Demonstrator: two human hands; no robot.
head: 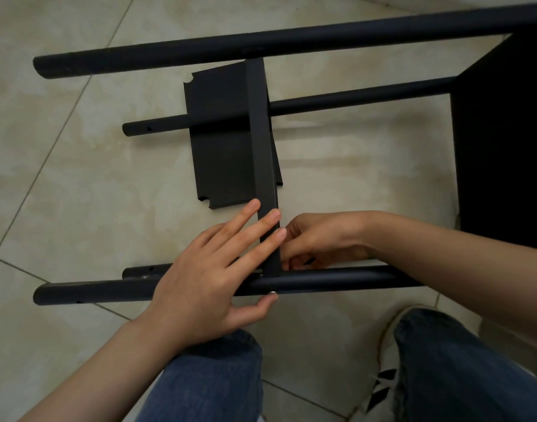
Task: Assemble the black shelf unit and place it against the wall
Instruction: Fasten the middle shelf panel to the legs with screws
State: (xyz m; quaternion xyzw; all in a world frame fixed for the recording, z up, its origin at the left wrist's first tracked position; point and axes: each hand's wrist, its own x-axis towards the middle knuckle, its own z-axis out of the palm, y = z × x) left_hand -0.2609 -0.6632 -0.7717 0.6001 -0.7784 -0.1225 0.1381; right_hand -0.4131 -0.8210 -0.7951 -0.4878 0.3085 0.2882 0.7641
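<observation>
Head view: a black shelf unit [322, 280] lies on its side on a pale tiled floor [78, 178], its 4 poles running left to right.
Poles: 2 thick ones, far [261, 44] and near, sit uppermost; 2 thinner ones [352, 99] lie lower, between them.
Fitted shelf [504, 147]: a dark panel at the right, already joining the poles.
Loose shelf panel [259, 132]: it stands on edge across the frame, left of the fitted shelf. Its narrow rim reaches from the far thick pole to the near thick pole and meets both. Its flat face drops toward the floor, with notched corners on the left side.
Screw [272, 293]: a small silver head shows on the near side of the near thick pole, in line with the panel's rim.
Left grip [200, 278]: released. 3 straight fingers lie across the near end of the panel's rim, and the thumb tip rests just below the screw.
Right grip [319, 239]: its fingers curl against the right side of the panel's near end. A small dark sliver shows among them, so I cannot tell whether they pinch anything.
Person: 2 knees in blue jeans [206, 385] and a black and white shoe [383, 385] sit at the near edge.
</observation>
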